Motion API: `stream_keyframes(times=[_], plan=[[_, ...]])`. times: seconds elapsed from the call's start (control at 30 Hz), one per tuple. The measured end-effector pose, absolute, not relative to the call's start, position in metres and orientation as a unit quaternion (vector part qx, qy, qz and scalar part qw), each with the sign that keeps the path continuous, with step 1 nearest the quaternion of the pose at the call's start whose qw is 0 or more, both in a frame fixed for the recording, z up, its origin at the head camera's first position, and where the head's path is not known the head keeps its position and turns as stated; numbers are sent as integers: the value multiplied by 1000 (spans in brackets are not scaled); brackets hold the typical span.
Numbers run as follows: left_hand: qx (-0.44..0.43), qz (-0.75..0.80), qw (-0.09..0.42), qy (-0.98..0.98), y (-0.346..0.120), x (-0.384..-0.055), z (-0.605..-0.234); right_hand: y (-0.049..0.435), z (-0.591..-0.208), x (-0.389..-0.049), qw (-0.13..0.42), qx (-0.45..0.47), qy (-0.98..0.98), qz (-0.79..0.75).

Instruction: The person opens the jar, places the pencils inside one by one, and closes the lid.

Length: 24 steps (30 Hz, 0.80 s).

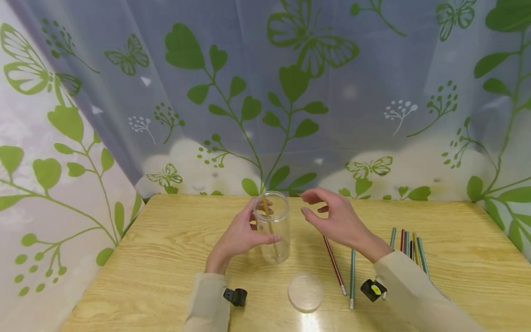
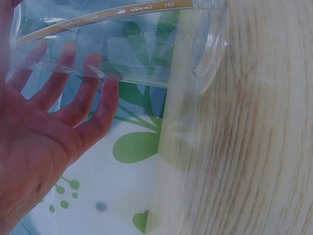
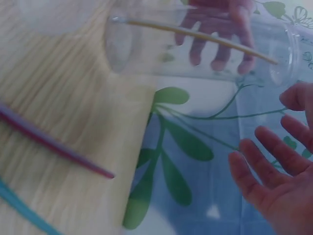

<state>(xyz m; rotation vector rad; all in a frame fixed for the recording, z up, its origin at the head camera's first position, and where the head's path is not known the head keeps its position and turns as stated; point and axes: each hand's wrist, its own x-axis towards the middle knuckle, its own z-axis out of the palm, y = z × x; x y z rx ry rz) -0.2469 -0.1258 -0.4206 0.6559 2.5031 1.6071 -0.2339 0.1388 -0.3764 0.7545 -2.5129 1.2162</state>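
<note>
A clear jar point(image 1: 279, 233) stands upright on the table, its top uncovered. My left hand point(image 1: 244, 233) holds it from the left side, thumb across the front and fingers behind. Inside the jar leans a yellow pencil point(image 2: 112, 14), with "HB" lettering showing in the left wrist view. Just right of the jar's rim, my right hand point(image 1: 333, 214) hovers with relaxed, bent fingers and nothing in them. Below that hand a red pencil point(image 1: 335, 267) and a teal pencil point(image 1: 352, 281) lie on the table. A round lid point(image 1: 305, 292) lies flat in front of the jar.
Several more pencils point(image 1: 416, 249) in teal, red, yellow and black lie to the right, partly covered by the right sleeve point(image 1: 415, 286). The wooden table point(image 1: 166, 258) meets a leaf-patterned curtain point(image 1: 249, 152) at its back edge.
</note>
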Motion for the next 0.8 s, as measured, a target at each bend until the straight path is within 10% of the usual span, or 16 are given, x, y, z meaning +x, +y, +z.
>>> stream_keyframes(times=[0.8], plan=[[212,515,41,829,-127,-247,-422,197,-418,-207,107,92,-945,296]])
